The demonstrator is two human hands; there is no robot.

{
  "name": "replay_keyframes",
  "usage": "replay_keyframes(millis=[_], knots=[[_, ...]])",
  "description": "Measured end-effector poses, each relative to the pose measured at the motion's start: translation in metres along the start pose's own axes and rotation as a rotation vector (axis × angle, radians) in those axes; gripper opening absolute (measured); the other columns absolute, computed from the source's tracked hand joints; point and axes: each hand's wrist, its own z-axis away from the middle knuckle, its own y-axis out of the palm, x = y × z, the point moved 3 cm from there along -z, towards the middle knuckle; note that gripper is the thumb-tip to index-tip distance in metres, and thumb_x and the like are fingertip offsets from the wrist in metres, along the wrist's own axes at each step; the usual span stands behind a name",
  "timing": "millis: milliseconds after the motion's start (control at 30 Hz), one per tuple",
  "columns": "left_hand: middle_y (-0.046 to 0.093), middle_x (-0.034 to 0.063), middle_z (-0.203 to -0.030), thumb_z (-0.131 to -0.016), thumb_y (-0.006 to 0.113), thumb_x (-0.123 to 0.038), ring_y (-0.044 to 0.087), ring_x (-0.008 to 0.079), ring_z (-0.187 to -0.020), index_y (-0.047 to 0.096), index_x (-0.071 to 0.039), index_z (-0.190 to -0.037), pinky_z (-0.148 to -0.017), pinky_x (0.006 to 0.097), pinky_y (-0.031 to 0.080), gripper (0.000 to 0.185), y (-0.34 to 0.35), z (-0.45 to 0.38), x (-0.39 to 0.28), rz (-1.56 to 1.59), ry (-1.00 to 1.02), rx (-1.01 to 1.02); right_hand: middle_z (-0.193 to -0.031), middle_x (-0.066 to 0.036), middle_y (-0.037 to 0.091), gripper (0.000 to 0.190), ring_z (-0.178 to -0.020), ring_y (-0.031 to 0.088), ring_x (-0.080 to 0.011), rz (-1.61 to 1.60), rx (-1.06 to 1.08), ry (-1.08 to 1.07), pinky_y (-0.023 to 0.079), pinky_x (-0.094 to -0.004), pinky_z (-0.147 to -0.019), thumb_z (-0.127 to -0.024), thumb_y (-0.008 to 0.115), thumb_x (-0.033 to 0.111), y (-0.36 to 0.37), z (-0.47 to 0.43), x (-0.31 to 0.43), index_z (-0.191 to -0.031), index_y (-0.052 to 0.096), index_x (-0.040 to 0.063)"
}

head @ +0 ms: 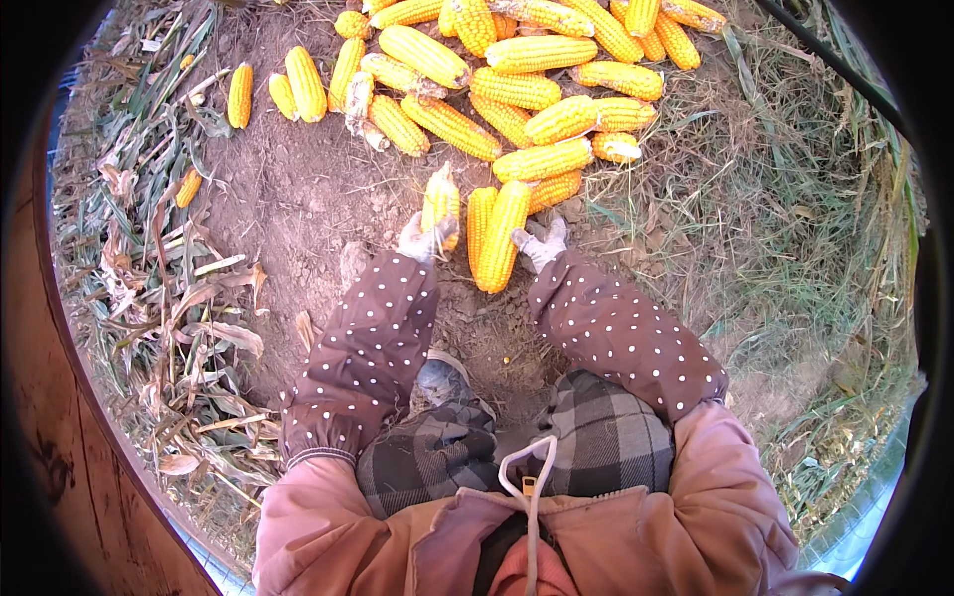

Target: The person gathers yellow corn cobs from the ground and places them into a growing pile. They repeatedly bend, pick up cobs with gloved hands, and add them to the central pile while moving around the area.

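Observation:
Both my hands wear pale gloves and reach out from brown polka-dot sleeve covers. My left hand (425,237) is closed around a yellow corn cob (441,200), which has some husk at its tip. Just right of the middle, my right hand (542,237) has its thumb and fingers apart, with nothing held in them. It is close beside an upright-looking husked corn cob (503,237), which lies against another cob (480,220); whether the fingers touch it I cannot tell. Past both hands, a loose heap of husked cobs (540,54) lies on the soil.
Separate cobs lie to the left, one of them (240,95) near dry corn husks and stalks (216,335). Cut grass and leaves (782,246) cover the ground on the right. A dark thin pole or cable (835,63) crosses the top right corner.

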Motion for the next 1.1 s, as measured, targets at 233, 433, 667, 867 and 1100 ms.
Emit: replay_keyframes(millis=[233,433,667,867,1100], knots=[[0.059,0.0067,-0.101,-0.075,0.067,-0.015,0.058,0.0181,-0.091,0.047,-0.002,-0.117,-0.080,0.0314,0.046,0.049,0.021,0.009,0.040,-0.320,-0.091,0.370,-0.116,-0.013,0.053,0.059,-0.104,0.054,-0.0264,-0.427,0.559,0.425,0.045,-0.0384,-0.089,-0.080,0.064,0.016,0.001,0.002,-0.024,-0.129,0.032,0.003],[0.048,0.0064,-0.123,-0.065,0.075,-0.012,0.046,0.0160,-0.113,0.032,-0.005,-0.132,-0.097,0.0312,0.036,0.080,0.061,0.060,0.008,0.011,-0.175,0.408,-0.130,-0.009,0.042,0.077,-0.118,0.043,-0.0233,-0.283,0.782,0.334,0.035,-0.0379,-0.099,-0.072,0.071,0.018,0.014,0.032,0.042,-0.134,0.027,0.007],[0.046,0.0233,-0.120,-0.068,0.075,-0.035,0.047,0.0293,-0.110,0.025,0.000,-0.134,-0.091,0.0350,0.040,0.090,0.198,-0.009,-0.187,-0.352,0.592,0.314,-0.124,-0.007,0.046,0.067,-0.109,0.048,-0.0225,-0.372,0.415,-0.094,0.043,-0.0386,-0.087,-0.079,0.065,0.023,0.047,-0.058,0.222,-0.134,0.028,0.010],[0.053,0.0139,-0.111,-0.077,0.067,-0.018,0.054,0.0176,-0.094,0.044,-0.001,-0.122,-0.080,0.0296,0.047,0.053,0.185,0.000,-0.165,-0.427,0.421,0.495,-0.122,-0.005,0.040,0.073,-0.104,0.042,-0.0190,-0.075,0.153,0.019,0.042,-0.0379,-0.079,-0.077,0.066,0.033,0.011,-0.048,0.183,-0.135,0.027,0.014],[0.061,0.0100,-0.100,-0.082,0.059,-0.021,0.056,0.0166,-0.091,0.054,-0.002,-0.111,-0.082,0.0292,0.045,0.035,-0.014,0.089,-0.041,-0.860,-0.166,0.182,-0.072,0.003,0.053,0.023,-0.055,0.049,-0.0073,0.267,0.252,0.332,0.042,-0.0210,-0.049,-0.084,0.056,0.014,-0.035,-0.003,0.087,-0.106,0.054,0.010]])
